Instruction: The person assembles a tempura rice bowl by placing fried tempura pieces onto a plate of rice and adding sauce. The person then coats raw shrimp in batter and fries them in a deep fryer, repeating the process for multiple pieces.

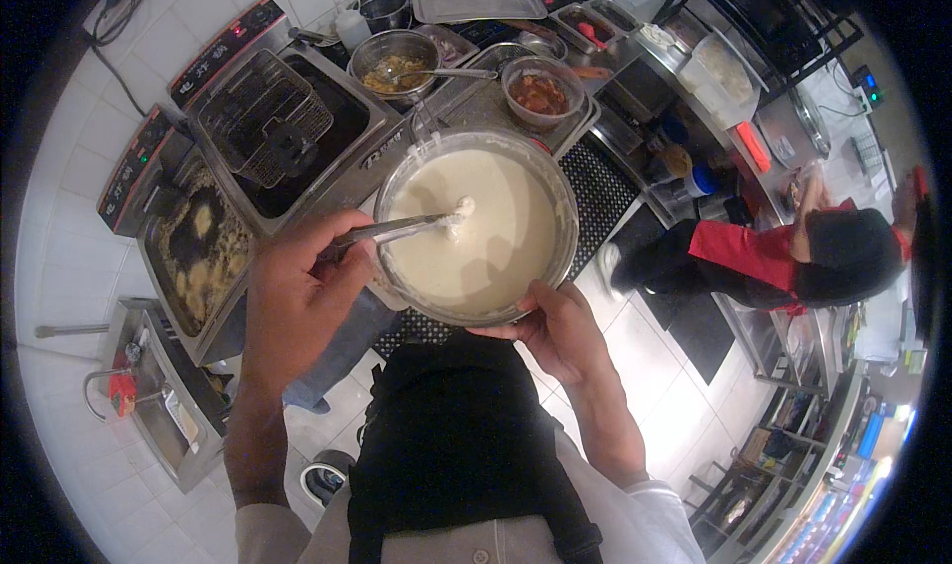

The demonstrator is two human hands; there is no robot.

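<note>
My left hand (316, 281) grips metal tongs (401, 228) that reach over a large metal bowl (571, 229) from its left side. At the tongs' tips is a small, batter-coated piece of food (460, 214), just over or touching the pale batter (506, 192); what is under the coating cannot be told. With fingers and thumb, my right hand (556, 326) holds the bowl's near right rim. To the left, an electric fryer (201, 251) has pale pieces frying in foamy oil. Beside it, a second fryer holds a wire basket (271, 117) above dark oil.
Beyond the bowl stand a plastic bowl of red sauced food (539, 95), a metal pot with a ladle (394, 65) and a metal tray (476, 0). A co-worker (803, 259) bends over a counter at right. A sink (160, 415) is at lower left.
</note>
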